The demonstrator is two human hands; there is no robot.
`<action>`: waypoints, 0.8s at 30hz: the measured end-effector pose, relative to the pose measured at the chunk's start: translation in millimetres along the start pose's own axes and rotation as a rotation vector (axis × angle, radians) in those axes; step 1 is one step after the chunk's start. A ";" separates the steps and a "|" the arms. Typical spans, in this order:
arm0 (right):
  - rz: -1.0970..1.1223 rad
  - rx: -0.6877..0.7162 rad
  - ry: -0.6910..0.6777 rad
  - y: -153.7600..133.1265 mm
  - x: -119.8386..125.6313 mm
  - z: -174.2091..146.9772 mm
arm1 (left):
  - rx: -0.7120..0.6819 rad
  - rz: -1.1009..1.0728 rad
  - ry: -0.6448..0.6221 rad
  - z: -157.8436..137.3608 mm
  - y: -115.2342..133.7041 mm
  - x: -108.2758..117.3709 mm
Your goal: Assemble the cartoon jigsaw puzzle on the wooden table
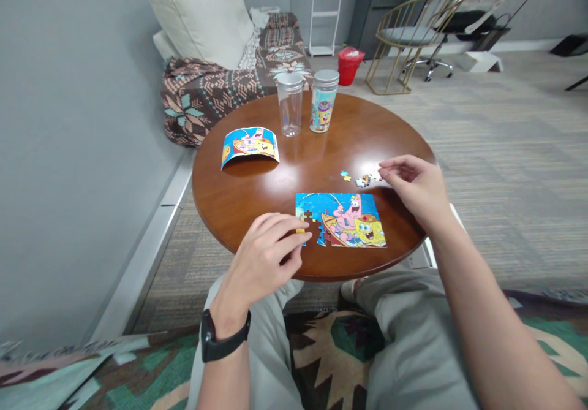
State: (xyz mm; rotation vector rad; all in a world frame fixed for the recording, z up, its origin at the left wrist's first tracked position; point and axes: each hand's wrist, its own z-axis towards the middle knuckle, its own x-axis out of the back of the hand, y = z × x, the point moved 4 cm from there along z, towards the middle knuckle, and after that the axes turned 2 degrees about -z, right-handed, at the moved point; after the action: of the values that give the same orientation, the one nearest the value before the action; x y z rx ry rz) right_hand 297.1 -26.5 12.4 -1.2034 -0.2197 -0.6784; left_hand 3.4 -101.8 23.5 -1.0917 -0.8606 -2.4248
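Note:
A partly assembled jigsaw puzzle with a pink starfish and a yellow sponge character in a boat lies at the table's near edge. A gap shows in its lower left part. My left hand, wearing a black wristband, hovers at that gap; its fingers are bent and apart, holding nothing visible. Beyond the puzzle, my right hand has its thumb and fingertips pinched at a pale puzzle piece on the right of a small group of loose pieces. Another loose blue and yellow piece lies to their left.
On the round brown table stands a curved picture sheet. Farther back are a clear jar and a printed jar, both with silver lids. Past the table are a patterned sofa, a red bin and a gold-framed chair.

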 end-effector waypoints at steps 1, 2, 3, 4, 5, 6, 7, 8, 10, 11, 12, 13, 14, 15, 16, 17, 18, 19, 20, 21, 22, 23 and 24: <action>-0.018 0.003 0.016 -0.1 -0.1 -0.4 | -0.017 -0.003 -0.024 0.8 3.4 -1.0; -0.037 0.008 0.028 -0.7 -0.8 -1.0 | -0.030 -0.006 -0.050 1.7 6.6 -2.2; -0.059 0.016 0.036 -1.7 -1.9 -1.7 | -0.042 -0.008 -0.074 2.6 9.5 -3.6; -0.082 0.028 0.039 -2.5 -3.2 -2.4 | -0.050 -0.008 -0.090 3.4 11.9 -4.6; -0.107 0.041 0.037 -3.1 -4.5 -3.0 | -0.058 -0.006 -0.095 4.0 13.8 -5.1; -0.133 0.055 0.033 -3.4 -5.6 -3.5 | -0.064 -0.005 -0.091 4.6 15.3 -5.0; -0.159 0.068 0.027 -3.3 -6.4 -3.9 | -0.068 -0.004 -0.081 5.0 16.3 -4.4; -0.183 0.081 0.023 -3.4 -6.7 -4.2 | -0.069 -0.003 -0.069 5.2 16.8 -3.6; -0.232 0.117 0.023 -5.8 -6.3 -5.3 | -0.066 -0.005 -0.053 5.6 16.9 -1.9; -0.256 0.147 0.024 -9.3 -6.0 -6.5 | -0.063 -0.006 -0.048 5.7 16.6 -1.2; -0.274 0.190 0.016 -14.7 -6.2 -8.5 | -0.059 -0.004 -0.046 5.9 16.2 -0.8; -0.281 0.243 -0.010 -22.0 -7.5 -11.3 | -0.056 -0.001 -0.049 6.1 15.9 -0.7; -0.273 0.310 -0.061 -30.9 -10.2 -15.3 | -0.057 0.002 -0.054 6.2 15.9 -0.9; -0.245 0.384 -0.146 -40.7 -14.5 -20.5 | -0.060 0.006 -0.063 6.4 16.1 -1.2; -0.206 0.457 -0.256 -50.7 -20.0 -26.9 | -0.064 0.012 -0.073 6.5 16.5 -1.8; -0.165 0.532 -0.372 -60.4 -25.8 -34.3 | -0.066 0.019 -0.082 6.7 17.0 -2.3; -0.138 0.589 -0.469 -68.7 -31.1 -41.5 | -0.065 0.026 -0.089 6.8 17.5 -2.9; -0.128 0.629 -0.538 -75.2 -35.7 -47.9 | -0.062 0.035 -0.094 7.0 17.9 -3.4; -0.128 0.657 -0.580 -80.0 -39.4 -52.9 | -0.055 0.043 -0.099 7.2 18.2 -3.9; -0.134 0.673 -0.603 -83.0 -42.5 -56.6 | -0.048 0.050 -0.104 7.4 18.4 -4.5; -0.142 0.683 -0.613 -84.7 -44.9 -59.1 | -0.045 0.055 -0.108 7.6 18.7 -5.0; -0.145 0.689 -0.619 -85.3 -46.8 -60.7 | -0.043 0.058 -0.114 7.9 19.0 -5.5; -0.142 0.691 -0.624 -85.1 -48.3 -61.6 | -0.043 0.060 -0.119 8.1 19.3 -5.9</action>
State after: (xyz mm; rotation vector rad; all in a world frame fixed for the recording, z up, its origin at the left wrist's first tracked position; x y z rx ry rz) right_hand 197.2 -81.3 32.4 -0.6953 -0.9857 -0.2787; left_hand 21.9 -110.8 30.6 -1.2697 -0.8035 -2.3595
